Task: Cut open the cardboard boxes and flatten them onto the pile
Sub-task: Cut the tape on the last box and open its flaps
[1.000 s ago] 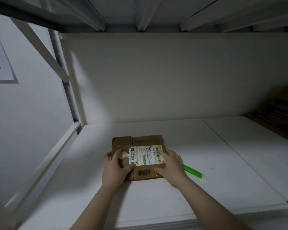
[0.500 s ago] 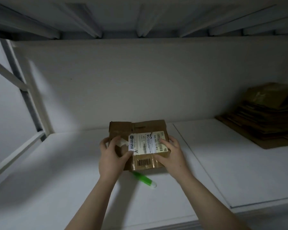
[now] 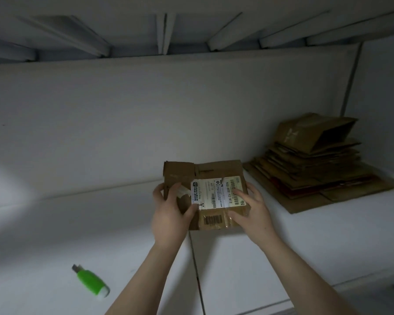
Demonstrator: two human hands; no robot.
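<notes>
Cardboard box (image 3: pixel 205 176) held over the middle of the shelf (image 3: pixel 66 223), left hand (image 3: pixel 168 221) curled round its left edge, right hand (image 3: pixel 254 214) gripping the right, fingers (image 3: pixel 239 192) spread across the label (image 3: pixel 214 193). Pile (image 3: pixel 316 178) sits in the back right corner; green cutter (image 3: pixel 90 280) lies near the front edge.
</notes>
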